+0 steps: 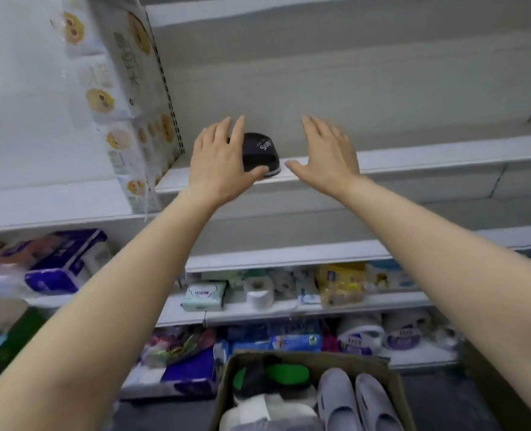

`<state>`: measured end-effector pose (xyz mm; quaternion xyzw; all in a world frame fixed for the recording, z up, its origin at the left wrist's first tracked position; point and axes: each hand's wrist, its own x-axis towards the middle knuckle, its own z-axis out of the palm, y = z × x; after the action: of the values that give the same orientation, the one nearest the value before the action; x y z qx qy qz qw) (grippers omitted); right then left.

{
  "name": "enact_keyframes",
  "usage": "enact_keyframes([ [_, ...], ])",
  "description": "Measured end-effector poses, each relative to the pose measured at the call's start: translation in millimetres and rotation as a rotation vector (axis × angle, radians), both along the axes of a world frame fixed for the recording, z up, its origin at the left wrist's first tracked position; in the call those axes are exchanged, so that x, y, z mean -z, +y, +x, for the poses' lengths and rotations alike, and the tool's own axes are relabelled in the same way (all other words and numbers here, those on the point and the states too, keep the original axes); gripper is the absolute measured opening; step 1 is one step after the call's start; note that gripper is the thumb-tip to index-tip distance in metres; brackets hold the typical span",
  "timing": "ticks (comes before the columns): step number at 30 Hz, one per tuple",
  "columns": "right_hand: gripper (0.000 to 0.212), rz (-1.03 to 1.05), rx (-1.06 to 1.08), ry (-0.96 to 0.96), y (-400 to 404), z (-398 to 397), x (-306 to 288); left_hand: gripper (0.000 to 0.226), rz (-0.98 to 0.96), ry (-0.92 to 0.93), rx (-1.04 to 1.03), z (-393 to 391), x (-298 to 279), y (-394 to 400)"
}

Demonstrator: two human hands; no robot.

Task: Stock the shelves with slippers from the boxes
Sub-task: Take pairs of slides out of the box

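A black slipper [262, 152] with white lettering sits at the front edge of a white upper shelf [413, 157]. My left hand [220, 160] rests on its left side, fingers straight over the top and thumb against its front. My right hand [326, 154] hovers open just right of the slipper, not touching it. Below, a cardboard box [391, 381] holds a pair of grey slippers [354, 402], a green slipper [286, 373], dark ones and white ones.
Tall tissue packs [133, 98] stand left of the slipper, beside a perforated shelf upright. Lower shelves carry toilet paper rolls [259, 293], wipes and purple tissue packs [62, 262]. The upper shelf stretches bare to the right.
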<state>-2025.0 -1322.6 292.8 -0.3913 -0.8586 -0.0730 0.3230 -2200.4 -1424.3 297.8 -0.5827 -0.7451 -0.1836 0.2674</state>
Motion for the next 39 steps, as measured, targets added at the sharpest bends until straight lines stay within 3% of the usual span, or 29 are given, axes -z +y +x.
enact_keyframes([
  [8,0.074,0.092,0.033,-0.003,-52,88,39,0.087,-0.025,0.06,0.015,83,45,-49],
  [18,0.077,-0.171,0.028,-0.11,-88,151,208,0.082,-0.299,-0.068,0.048,108,200,-94],
  [26,0.08,-0.479,0.018,-0.315,-158,144,362,0.083,-0.862,-0.196,0.116,77,349,-133],
  [31,0.083,-0.674,-0.033,-0.373,-220,128,447,0.046,-1.256,-0.39,0.315,88,422,-174],
  [35,0.076,-0.929,-0.107,-0.461,-264,122,491,0.026,-1.363,-0.385,0.439,104,453,-189],
  [37,0.077,-1.063,-0.147,-0.447,-282,118,508,0.038,-1.249,-0.471,0.4,98,460,-185],
  [39,0.071,-1.185,-0.149,-0.423,-289,113,516,0.035,-1.173,-0.508,0.356,85,455,-175],
])
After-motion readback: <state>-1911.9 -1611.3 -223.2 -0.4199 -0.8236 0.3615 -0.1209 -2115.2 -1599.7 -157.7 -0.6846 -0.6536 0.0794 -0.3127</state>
